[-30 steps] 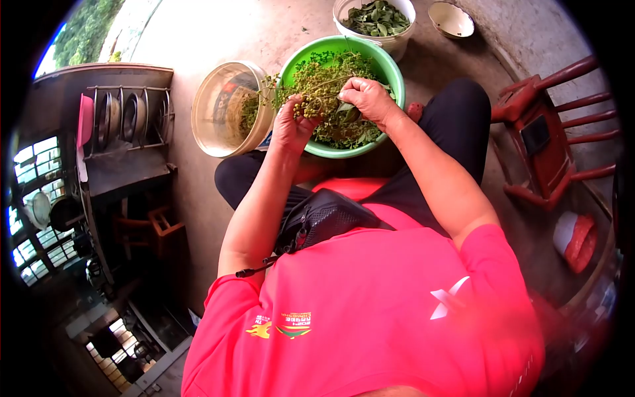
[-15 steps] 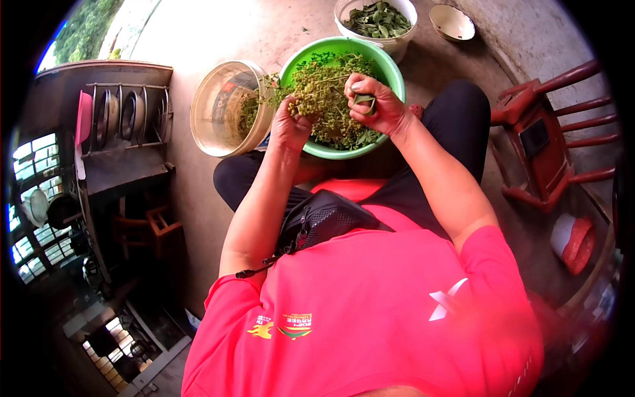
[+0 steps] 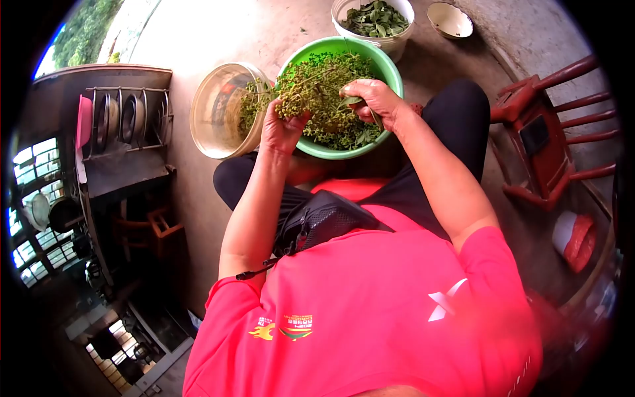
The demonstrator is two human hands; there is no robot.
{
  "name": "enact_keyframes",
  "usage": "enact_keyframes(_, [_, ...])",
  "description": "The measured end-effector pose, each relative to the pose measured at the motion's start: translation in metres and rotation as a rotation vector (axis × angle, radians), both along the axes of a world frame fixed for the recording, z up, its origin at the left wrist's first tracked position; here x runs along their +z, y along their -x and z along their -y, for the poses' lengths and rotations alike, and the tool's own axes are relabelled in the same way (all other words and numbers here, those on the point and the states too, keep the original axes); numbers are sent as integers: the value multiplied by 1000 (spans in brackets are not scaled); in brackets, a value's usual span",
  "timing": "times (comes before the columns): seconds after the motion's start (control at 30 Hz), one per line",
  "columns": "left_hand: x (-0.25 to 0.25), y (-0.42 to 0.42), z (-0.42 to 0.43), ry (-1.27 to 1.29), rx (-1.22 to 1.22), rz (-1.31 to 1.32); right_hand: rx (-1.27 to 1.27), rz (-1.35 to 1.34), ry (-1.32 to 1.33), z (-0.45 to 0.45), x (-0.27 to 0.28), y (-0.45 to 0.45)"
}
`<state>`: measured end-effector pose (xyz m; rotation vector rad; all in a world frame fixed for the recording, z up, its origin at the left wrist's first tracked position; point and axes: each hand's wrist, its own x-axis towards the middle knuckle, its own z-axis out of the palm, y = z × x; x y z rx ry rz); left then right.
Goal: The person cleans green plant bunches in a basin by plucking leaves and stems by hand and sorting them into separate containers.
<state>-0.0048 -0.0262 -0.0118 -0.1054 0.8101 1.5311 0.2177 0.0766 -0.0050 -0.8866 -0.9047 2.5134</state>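
One left hand (image 3: 280, 135) and one right hand (image 3: 381, 100) are making a pair. One translucent bucket (image 3: 213, 122) and one white bucket (image 3: 394, 48) are making two. One green basin (image 3: 390, 76), one pale bowl (image 3: 451, 21), one red chair (image 3: 557, 162) and one waist bag (image 3: 324, 215) are also appearing. The sprigs (image 3: 324, 83) and leaves (image 3: 376, 20) are crowding too densely for counting.

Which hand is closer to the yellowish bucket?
Left. The left hand is just right of the yellowish bucket; the right hand is farther away, over the green basin.
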Motion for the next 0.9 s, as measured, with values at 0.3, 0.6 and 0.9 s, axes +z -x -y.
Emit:
enact_keyframes(0.3, [8, -21, 5, 47, -92, -53, 107, 38, -42, 5, -8, 9])
enact_keyframes(0.6, [8, -17, 6, -18, -125, -99, -32, 84, -63, 9, -1, 7])
enact_keyframes(0.9, [23, 0, 10, -62, -100, -95, 39, 13, -117, 7, 4, 6])
